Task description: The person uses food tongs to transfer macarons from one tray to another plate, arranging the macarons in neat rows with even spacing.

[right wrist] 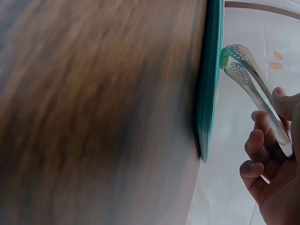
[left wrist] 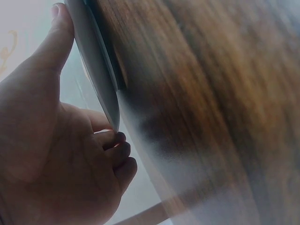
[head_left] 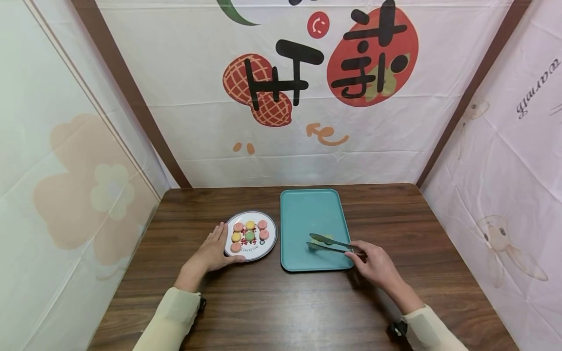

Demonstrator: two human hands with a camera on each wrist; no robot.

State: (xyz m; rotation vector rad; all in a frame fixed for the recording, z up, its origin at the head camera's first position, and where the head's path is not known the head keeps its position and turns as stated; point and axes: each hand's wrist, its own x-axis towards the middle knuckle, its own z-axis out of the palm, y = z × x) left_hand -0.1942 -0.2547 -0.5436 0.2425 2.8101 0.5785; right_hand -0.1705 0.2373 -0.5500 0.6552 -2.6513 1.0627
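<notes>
A white plate (head_left: 268, 251) with a dark rim line and red lettering bears several small pink, yellow and green macarons (head_left: 250, 236). My left hand (head_left: 215, 251) rests at its left edge, fingers stretched along the rim and thumb at the front. The left wrist view shows the plate (left wrist: 96, 61) edge-on between thumb and fingers. My right hand (head_left: 373, 261) holds metal tongs (head_left: 329, 247) low over a teal tray (head_left: 307, 212). In the right wrist view, the perforated tong tips stand around a green macaron (right wrist: 224, 59) at the tray's surface. A yellowish piece (head_left: 328, 239) shows between the tong arms.
The plate and tray stand side by side on a dark wood-grain table (head_left: 281, 302). A printed cloth (head_left: 193, 122) hangs behind the table, and further cloths (head_left: 496, 195) line the sides.
</notes>
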